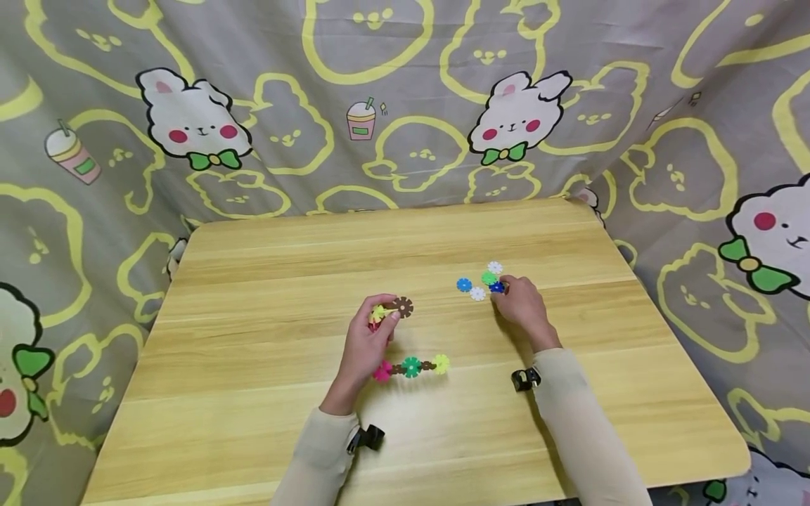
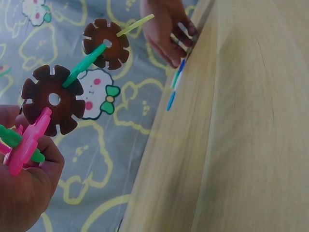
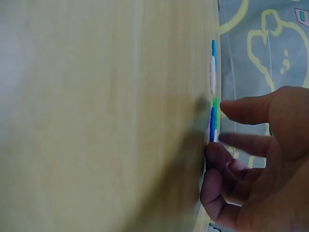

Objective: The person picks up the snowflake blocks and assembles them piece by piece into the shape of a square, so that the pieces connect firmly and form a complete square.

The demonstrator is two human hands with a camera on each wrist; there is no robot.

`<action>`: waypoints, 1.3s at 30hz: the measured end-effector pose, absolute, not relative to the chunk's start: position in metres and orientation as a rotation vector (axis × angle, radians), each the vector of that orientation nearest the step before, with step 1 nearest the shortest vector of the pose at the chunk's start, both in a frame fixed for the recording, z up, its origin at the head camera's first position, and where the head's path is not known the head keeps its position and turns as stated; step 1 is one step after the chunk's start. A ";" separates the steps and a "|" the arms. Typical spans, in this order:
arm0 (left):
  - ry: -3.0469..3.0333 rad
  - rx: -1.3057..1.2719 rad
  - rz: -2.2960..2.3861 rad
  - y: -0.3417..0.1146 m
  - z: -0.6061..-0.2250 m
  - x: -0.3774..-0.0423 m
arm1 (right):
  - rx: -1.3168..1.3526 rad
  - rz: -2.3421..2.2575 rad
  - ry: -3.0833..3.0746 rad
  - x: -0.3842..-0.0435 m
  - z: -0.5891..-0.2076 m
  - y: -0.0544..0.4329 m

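My left hand grips a joined piece of notched plastic flower discs between thumb and fingers. In the head view a brown disc and a yellow disc show at its fingertips. The left wrist view shows a pink disc at the fingers, with a chain of brown, green, brown and yellow discs running out from it. My right hand reaches low over the table at a dark blue disc. Its thumb and fingers are spread apart beside that disc, the lower fingers curled.
Near the right hand, a light blue disc, a green disc and two white discs, one nearer and one farther, lie on the wooden table. Patterned curtains hang around the table's back and sides.
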State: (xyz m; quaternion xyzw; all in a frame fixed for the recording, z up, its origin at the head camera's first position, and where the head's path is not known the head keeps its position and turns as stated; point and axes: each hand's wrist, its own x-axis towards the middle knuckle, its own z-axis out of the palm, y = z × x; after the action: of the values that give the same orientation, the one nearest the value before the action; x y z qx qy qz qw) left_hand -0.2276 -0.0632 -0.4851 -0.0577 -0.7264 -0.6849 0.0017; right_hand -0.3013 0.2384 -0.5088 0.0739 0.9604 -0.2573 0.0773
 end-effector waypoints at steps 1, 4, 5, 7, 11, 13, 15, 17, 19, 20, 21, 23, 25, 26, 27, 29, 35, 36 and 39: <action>-2.281 -0.181 -2.150 -0.063 -0.485 -0.227 | 0.231 -0.756 2.883 -0.302 -0.509 0.238; -2.273 -0.182 -2.159 -0.063 -0.485 -0.227 | 0.245 -0.715 2.902 -0.305 -0.508 0.237; -2.272 -0.180 -2.163 -0.063 -0.485 -0.226 | 0.246 -0.704 2.908 -0.305 -0.507 0.236; -2.271 -0.178 -2.168 -0.063 -0.485 -0.226 | 0.257 -0.696 2.908 -0.306 -0.507 0.236; -2.267 -0.184 -2.177 -0.062 -0.485 -0.226 | 0.287 -0.709 2.894 -0.304 -0.505 0.237; -2.264 -0.189 -2.178 -0.062 -0.485 -0.226 | 0.296 -0.720 2.883 -0.302 -0.505 0.237; -2.264 -0.190 -2.175 -0.062 -0.485 -0.226 | 0.288 -0.745 2.870 -0.300 -0.505 0.237; -2.266 -0.189 -2.174 -0.062 -0.485 -0.226 | 0.263 -0.778 2.866 -0.297 -0.506 0.236; -2.264 -0.190 -2.177 -0.062 -0.485 -0.226 | 0.220 -0.824 2.873 -0.294 -0.506 0.233; -2.263 -0.192 -2.179 -0.062 -0.486 -0.226 | 0.195 -0.862 2.873 -0.292 -0.505 0.230; -2.259 -0.195 -2.183 -0.062 -0.486 -0.226 | 0.165 -0.906 2.872 -0.289 -0.504 0.227; -2.252 -0.203 -2.191 -0.061 -0.486 -0.226 | 0.102 -0.991 2.865 -0.283 -0.501 0.219; -2.252 -0.208 -2.194 -0.061 -0.486 -0.226 | 0.024 -1.077 2.872 -0.278 -0.498 0.208; -2.253 -0.212 -2.194 -0.061 -0.486 -0.226 | -0.034 -1.119 2.879 -0.275 -0.496 0.202; -2.254 -0.215 -2.193 -0.061 -0.486 -0.226 | -0.102 -1.157 2.895 -0.272 -0.494 0.197; -2.262 -0.216 -2.191 -0.060 -0.486 -0.226 | -0.251 -1.219 2.945 -0.267 -0.489 0.185; -2.294 -0.203 -2.175 -0.059 -0.485 -0.225 | -0.655 -1.431 2.994 -0.253 -0.478 0.161; -2.299 -0.199 -2.173 -0.059 -0.485 -0.225 | -0.693 -1.459 2.990 -0.252 -0.477 0.158; -2.304 -0.184 -2.179 -0.059 -0.484 -0.225 | -0.766 -1.518 2.979 -0.248 -0.473 0.153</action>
State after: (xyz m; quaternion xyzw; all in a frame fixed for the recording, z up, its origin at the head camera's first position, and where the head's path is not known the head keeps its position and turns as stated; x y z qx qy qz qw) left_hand -0.2249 -0.0591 -0.4843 -0.0579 -0.7251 -0.6859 -0.0177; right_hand -0.2484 0.1531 -0.4734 -0.2209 0.8595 -0.4380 -0.1437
